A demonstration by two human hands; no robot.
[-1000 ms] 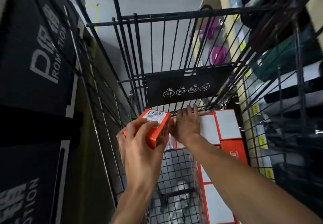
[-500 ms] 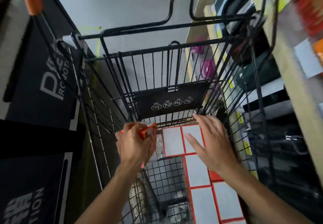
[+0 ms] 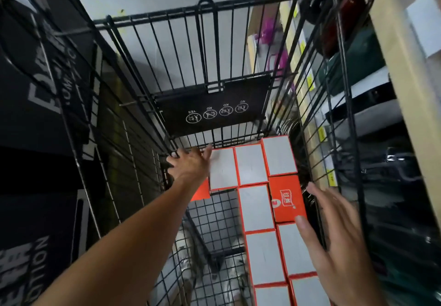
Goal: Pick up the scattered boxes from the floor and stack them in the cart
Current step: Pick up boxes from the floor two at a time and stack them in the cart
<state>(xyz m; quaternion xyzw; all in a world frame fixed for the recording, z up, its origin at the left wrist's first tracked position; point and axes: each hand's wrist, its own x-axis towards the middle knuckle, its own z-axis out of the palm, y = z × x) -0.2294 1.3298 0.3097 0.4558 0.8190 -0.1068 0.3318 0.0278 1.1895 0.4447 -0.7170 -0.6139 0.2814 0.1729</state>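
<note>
Both hands down in the cart [image 3: 317,105]
Left hand [image 3: 191,162], grip spread wide, seemingly touching the far-left box [image 3: 223,169]; right hand [image 3: 334,246], grip wide, empty, over the orange boxes [image 3: 262,255].

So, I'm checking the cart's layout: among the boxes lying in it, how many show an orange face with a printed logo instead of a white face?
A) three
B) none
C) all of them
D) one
D: only one box, by the cart's right wall, shows an orange logo face; the other boxes show white faces.

Two bare forearms, left hand [image 3: 191,163] and right hand [image 3: 338,246] ungloved, sleeveless.
</note>
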